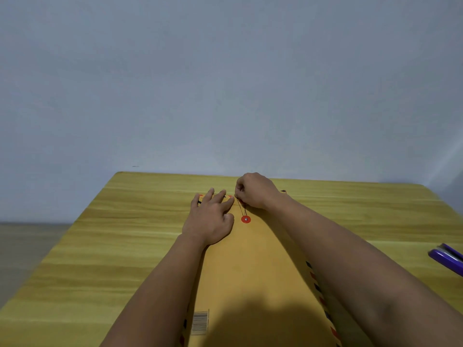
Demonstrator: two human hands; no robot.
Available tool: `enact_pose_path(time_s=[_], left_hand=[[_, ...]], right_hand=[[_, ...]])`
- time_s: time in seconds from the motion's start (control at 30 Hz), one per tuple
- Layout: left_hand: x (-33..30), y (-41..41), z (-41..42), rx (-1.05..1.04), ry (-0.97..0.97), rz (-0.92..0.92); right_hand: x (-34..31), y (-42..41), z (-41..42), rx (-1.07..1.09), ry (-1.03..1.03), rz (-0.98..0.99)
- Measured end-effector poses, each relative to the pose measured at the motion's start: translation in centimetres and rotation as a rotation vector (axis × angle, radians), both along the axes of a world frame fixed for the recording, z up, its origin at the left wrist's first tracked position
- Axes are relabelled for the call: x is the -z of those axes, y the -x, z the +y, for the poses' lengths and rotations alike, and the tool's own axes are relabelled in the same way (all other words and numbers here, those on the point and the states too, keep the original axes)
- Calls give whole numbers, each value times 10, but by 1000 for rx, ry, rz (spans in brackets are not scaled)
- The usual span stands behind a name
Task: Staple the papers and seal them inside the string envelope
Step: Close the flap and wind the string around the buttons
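A brown string envelope (253, 266) with a red-and-blue striped border lies lengthwise on the table, its flap end far from me. A red button (245, 219) sits on its body below the flap. My left hand (211, 217) lies flat with fingers spread on the flap's left part. My right hand (254, 190) is closed at the flap's middle, pinching the thin dark string (242, 208), which runs down to the red button. The papers are not visible. A purple stapler (447, 259) lies at the right edge of the view.
The wooden table (125, 234) ends at a plain grey wall. Its left edge drops to a floor (22, 246). A barcode label (200, 321) is on the envelope's near left corner.
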State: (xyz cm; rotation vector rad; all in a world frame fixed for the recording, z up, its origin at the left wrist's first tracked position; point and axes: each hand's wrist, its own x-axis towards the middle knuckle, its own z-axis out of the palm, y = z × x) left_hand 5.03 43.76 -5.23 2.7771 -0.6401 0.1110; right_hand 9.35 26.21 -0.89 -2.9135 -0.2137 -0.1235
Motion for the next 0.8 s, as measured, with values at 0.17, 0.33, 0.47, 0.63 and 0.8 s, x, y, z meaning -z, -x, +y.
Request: enact_pose_path(time_s=[0.17,0.33,0.47,0.63,0.8], left_hand=[[0,0,0,0,5,6],[0,0,1,6,6,3],[1,0,1,4,7,2],[3,-2,0,-12,-14,12],[4,-4,-2,-20,-71,10]], right_hand=[[-12,-2,3,120,85,95],[-19,0,0,202,110,158],[-18,5,-3,232,55,173],[-10,19,-16,187,54,81],[-2,49,-28,42,124,-77]])
